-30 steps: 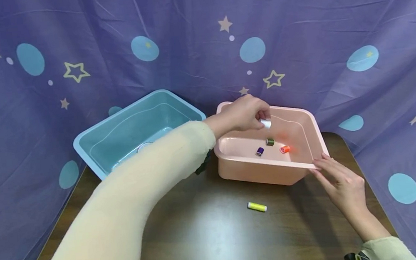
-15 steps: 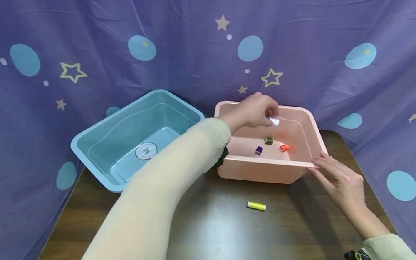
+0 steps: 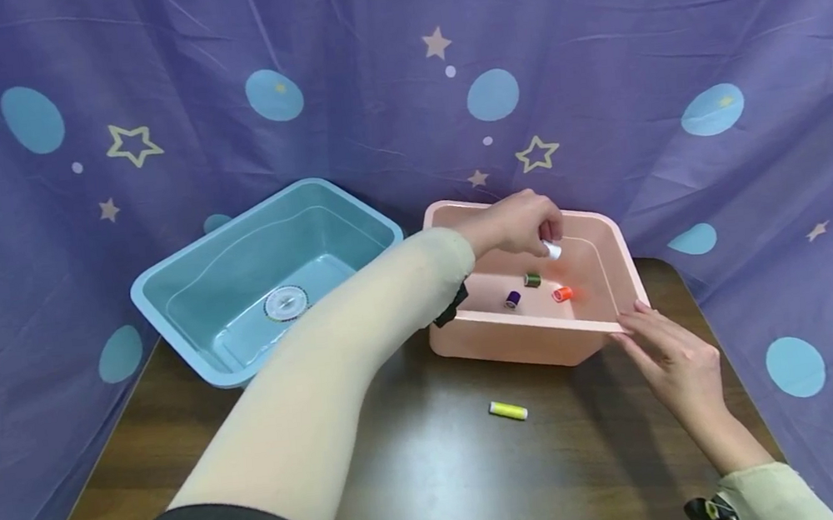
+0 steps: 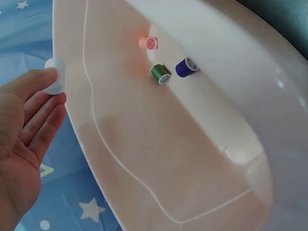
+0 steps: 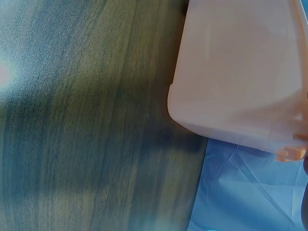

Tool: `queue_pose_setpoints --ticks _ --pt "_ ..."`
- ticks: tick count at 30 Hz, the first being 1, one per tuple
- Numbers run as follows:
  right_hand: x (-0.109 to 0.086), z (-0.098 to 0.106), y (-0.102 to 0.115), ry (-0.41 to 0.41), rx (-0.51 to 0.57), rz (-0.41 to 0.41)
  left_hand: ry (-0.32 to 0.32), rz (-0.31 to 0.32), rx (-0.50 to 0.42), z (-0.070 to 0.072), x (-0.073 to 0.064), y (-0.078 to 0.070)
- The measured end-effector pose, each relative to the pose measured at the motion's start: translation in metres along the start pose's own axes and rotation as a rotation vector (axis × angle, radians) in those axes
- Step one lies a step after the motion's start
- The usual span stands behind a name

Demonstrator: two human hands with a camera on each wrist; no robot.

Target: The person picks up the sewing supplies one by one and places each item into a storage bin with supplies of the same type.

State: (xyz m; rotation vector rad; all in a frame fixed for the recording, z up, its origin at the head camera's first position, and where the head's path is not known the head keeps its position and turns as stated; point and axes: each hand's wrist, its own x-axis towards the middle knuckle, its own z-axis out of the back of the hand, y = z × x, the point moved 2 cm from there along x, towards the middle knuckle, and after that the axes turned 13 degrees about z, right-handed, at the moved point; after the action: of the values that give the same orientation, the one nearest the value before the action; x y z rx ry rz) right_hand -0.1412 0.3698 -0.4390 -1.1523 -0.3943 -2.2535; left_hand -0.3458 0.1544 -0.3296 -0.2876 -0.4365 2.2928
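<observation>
Between thumb and fingertips, my left hand [image 3: 518, 222] pinches a white thread spool [image 4: 56, 76] over the back part of a pink plastic basin [image 3: 515, 348]. Three thread spools lie on the basin's floor: a purple one [image 3: 513, 299], a green one [image 3: 532, 280] and an orange one [image 3: 562, 294]. At the basin's front right corner, my right hand [image 3: 683, 368] grips the rim, fingers over it and thumb against the outer side. In the right wrist view that hand is mostly out of frame. A yellow thread spool [image 3: 508, 410] lies on the table before the basin.
A blue basin [image 3: 179, 337] stands on the left, partly behind the left sleeve, with a round white disc [image 3: 286, 303] inside. Both basins rest on a brown wooden table [image 3: 437, 476]. A purple patterned curtain [image 3: 370, 89] hangs close behind.
My left hand, with the white spool, has moved right over the pink basin. The left arm has shifted right, uncovering the white disc in the blue basin. My right hand keeps its grip.
</observation>
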Motion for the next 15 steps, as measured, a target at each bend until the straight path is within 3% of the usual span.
queue_pose_setpoints --ticks 8,15 --pt "0.002 0.001 0.0 0.009 0.004 -0.017 0.043 0.023 0.056 -0.013 0.008 0.015" --pt "0.001 0.0 0.001 0.013 0.002 -0.022 0.188 0.129 -0.061 -0.021 0.002 0.023"
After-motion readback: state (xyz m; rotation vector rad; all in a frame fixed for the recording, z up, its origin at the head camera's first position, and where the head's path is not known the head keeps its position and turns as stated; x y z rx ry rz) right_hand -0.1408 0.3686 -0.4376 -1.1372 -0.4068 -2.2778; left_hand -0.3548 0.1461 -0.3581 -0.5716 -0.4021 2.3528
